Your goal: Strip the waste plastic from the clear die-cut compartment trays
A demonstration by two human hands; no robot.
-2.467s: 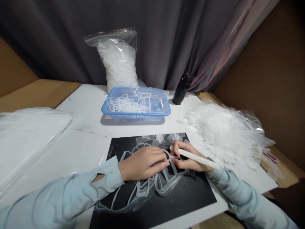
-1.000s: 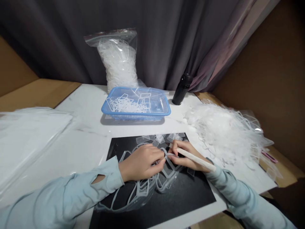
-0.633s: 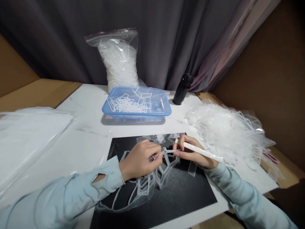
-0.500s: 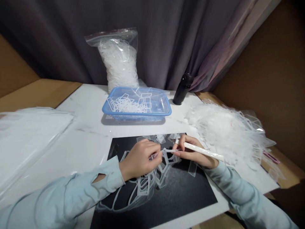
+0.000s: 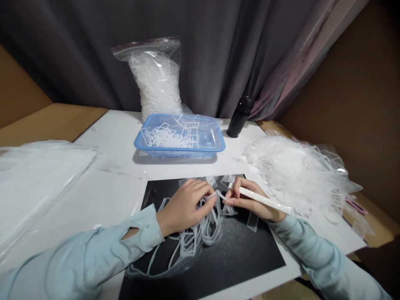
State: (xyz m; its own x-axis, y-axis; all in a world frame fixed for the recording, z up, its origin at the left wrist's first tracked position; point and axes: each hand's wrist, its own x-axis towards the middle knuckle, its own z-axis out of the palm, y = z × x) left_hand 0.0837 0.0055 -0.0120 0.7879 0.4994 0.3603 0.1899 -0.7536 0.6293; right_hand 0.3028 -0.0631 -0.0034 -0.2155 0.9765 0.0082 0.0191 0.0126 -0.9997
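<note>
head view: the left hand (image 5: pixel 189 206) is curling over a tangle of white plastic outlines (image 5: pixel 187 246), its thumb and fingers closing on the upper part of it. the right hand (image 5: pixel 250 200) is gripping a slim white stick (image 5: pixel 265 200) that is slanting across the palm towards the sleeve, while its thumb and fingertip are meeting at a strip of the same tangle; whether they are pinching it firmly, i cannot tell. a short span of strip is bridging the gap between the hands. the tangle is lying on a black mat (image 5: pixel 243 250), its lower loops spreading out beneath the left wrist. a small clear piece (image 5: pixel 252 221) is resting on the mat just below the right hand. beyond the mat, a blue basket (image 5: pixel 179 153) is holding loose white frames (image 5: pixel 167 137), and a heap of clear plastic (image 5: pixel 290 171) is sitting to the right.
</note>
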